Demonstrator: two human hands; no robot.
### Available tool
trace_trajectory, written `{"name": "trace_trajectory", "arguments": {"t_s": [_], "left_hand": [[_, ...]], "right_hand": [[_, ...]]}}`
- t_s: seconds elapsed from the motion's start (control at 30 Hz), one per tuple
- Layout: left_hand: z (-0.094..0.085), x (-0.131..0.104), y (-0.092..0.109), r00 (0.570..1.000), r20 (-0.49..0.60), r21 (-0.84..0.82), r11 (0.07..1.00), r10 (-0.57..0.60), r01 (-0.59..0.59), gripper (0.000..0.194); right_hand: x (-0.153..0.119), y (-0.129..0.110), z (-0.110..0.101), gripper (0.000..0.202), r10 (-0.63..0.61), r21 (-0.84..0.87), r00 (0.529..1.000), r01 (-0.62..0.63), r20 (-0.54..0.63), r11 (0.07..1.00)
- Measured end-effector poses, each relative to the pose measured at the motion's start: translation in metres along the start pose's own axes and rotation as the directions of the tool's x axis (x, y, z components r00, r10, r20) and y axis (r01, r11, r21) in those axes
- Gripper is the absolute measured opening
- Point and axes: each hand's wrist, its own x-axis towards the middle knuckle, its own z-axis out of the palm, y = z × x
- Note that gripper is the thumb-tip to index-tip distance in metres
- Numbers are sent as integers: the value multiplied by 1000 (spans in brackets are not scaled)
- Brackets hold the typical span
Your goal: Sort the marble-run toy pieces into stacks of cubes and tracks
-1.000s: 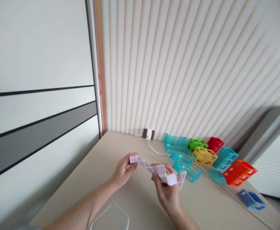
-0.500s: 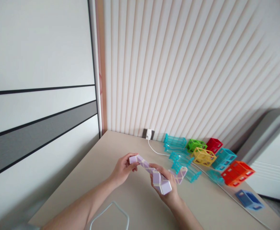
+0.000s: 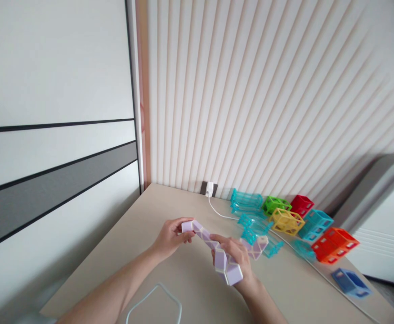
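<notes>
A lilac and white snake puzzle point(image 3: 221, 260) made of hinged wedge segments is held in the air above the table. My left hand point(image 3: 173, 237) pinches its far left end between thumb and fingers. Around its middle, my right hand point(image 3: 235, 254) is closed, hiding some of the segments. A blocky bent part hangs out on the near side of the right hand, and another bent end sticks out to the right, past the knuckles.
Clear teal plastic pieces point(image 3: 246, 201) lie by the ribbed wall. Right of them stand green point(image 3: 276, 205), yellow point(image 3: 287, 220), red point(image 3: 301, 205), teal point(image 3: 315, 224), orange point(image 3: 334, 245) and blue point(image 3: 351, 282) open blocks. A white cable point(image 3: 217, 212) runs from a plug point(image 3: 209, 189) across the table point(image 3: 183, 292).
My right hand and its part of the snake puzzle have shifted slightly down and right. The right fingers lie a little differently over the segments. My left hand keeps its pinch, almost unmoved.
</notes>
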Motion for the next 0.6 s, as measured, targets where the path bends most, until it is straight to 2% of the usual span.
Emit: {"name": "trace_trajectory", "arguments": {"t_s": [0.13, 0.2, 0.43, 0.6], "left_hand": [[-2, 2, -1, 999, 29, 40, 999, 18, -19, 57], [-2, 2, -2, 1000, 29, 43, 999, 2, -3, 62], [9, 4, -5, 998, -16, 20, 998, -53, 53, 63], [12, 2, -2, 999, -37, -40, 999, -6, 4, 54]], "right_hand": [[14, -12, -7, 18, -217, -53, 975, 219, 34, 974], [19, -16, -8, 16, -254, -81, 966, 257, 43, 963], [18, -14, -6, 20, -157, -52, 987, 158, 23, 986], [13, -18, -3, 23, -35, -29, 998, 37, 43, 999]]}}
